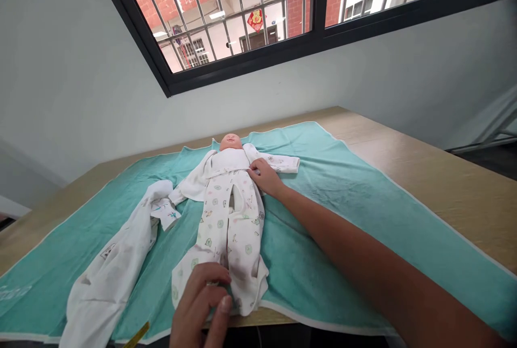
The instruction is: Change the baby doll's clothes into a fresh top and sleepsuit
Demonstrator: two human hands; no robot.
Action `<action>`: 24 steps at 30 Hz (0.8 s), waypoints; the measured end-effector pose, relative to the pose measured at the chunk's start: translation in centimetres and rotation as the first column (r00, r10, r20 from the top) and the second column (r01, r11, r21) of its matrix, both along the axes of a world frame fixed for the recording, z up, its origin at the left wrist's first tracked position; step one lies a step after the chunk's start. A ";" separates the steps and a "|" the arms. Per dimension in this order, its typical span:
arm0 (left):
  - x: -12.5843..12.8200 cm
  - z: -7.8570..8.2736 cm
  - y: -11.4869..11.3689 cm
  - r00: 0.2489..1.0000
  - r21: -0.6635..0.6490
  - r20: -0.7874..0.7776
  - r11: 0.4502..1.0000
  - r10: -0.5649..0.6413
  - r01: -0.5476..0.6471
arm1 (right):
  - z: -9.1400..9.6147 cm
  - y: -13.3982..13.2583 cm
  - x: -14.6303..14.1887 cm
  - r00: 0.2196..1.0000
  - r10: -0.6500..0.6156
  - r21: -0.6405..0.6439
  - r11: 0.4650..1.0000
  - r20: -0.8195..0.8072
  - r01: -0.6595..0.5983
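A baby doll [230, 142] lies on its back on a teal towel [355, 197], dressed in a white top and white printed trousers [232, 229]. My right hand [264, 176] rests on the doll's side at the waist, fingers curled on the trouser waistband. My left hand [202, 305] is at the near end, fingers pinched on the cuff of a trouser leg. A loose white garment [117, 262] lies crumpled to the left of the doll.
The towel covers a wooden table [444, 175] set against a pale wall under a barred window [258, 19]. A yellow strip [137, 335] shows at the table's near edge.
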State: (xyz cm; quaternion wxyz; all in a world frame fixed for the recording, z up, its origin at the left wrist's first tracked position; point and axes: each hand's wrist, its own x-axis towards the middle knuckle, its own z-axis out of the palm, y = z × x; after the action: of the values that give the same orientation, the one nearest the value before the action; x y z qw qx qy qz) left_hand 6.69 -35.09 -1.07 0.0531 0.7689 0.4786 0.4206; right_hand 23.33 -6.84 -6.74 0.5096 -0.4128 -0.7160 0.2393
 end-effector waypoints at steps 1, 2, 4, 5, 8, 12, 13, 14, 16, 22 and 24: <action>-0.3 0.4 0.7 0.999 -0.009 0.050 1.000 0.022 -0.021 | 0.0 0.1 0.0 1.000 0.007 0.010 1.000 -0.002 -0.007; -0.6 0.7 1.6 0.995 -0.010 0.081 0.999 0.050 -0.050 | -0.1 0.2 0.0 1.000 0.007 0.008 1.000 -0.011 -0.007; -1.2 1.3 4.3 0.992 -0.012 0.085 0.995 0.098 -0.097 | -0.3 0.4 0.0 0.999 0.000 -0.049 0.999 -0.048 -0.002; -1.6 1.6 6.1 0.993 -0.015 0.064 0.995 0.104 -0.103 | -0.4 0.5 0.1 0.997 0.011 -0.110 0.994 -0.071 -0.019; -2.6 1.7 12.4 0.990 -0.033 -0.017 0.989 0.142 -0.143 | -0.5 0.6 0.3 0.989 0.088 -0.271 0.955 -0.118 -0.117; -3.5 1.6 21.0 0.968 -0.029 -0.232 0.994 0.094 -0.104 | -0.5 0.9 0.5 0.994 0.083 -0.032 0.996 -0.069 -0.086; -3.6 1.8 22.6 0.950 -0.062 -0.305 0.994 0.062 -0.084 | -0.6 0.9 0.5 0.995 0.087 0.029 0.996 -0.058 -0.085; -3.8 2.0 24.0 0.928 -0.107 -0.372 0.992 0.014 -0.058 | -0.6 0.9 0.5 0.994 0.100 0.059 0.993 -0.046 -0.098; -4.0 2.7 26.0 0.880 -0.174 -0.471 0.985 -0.069 -0.016 | -0.7 0.8 0.5 0.993 0.117 0.071 0.991 -0.019 -0.115; -4.4 4.6 27.7 0.737 -0.090 -0.675 0.995 -0.034 -0.036 | 0.7 -0.1 -0.2 0.995 0.022 0.102 0.994 0.101 -0.032; -4.5 4.6 28.3 0.723 -0.070 -0.691 0.996 -0.015 -0.047 | 1.5 0.0 -0.6 0.979 -0.045 0.067 0.997 0.197 0.033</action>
State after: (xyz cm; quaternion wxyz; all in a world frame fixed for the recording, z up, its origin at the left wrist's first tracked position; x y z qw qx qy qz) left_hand 2.23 -6.83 3.56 -0.1010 0.8631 0.4874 0.0847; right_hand 22.77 -6.84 -5.24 0.4529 -0.4323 -0.7623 0.1640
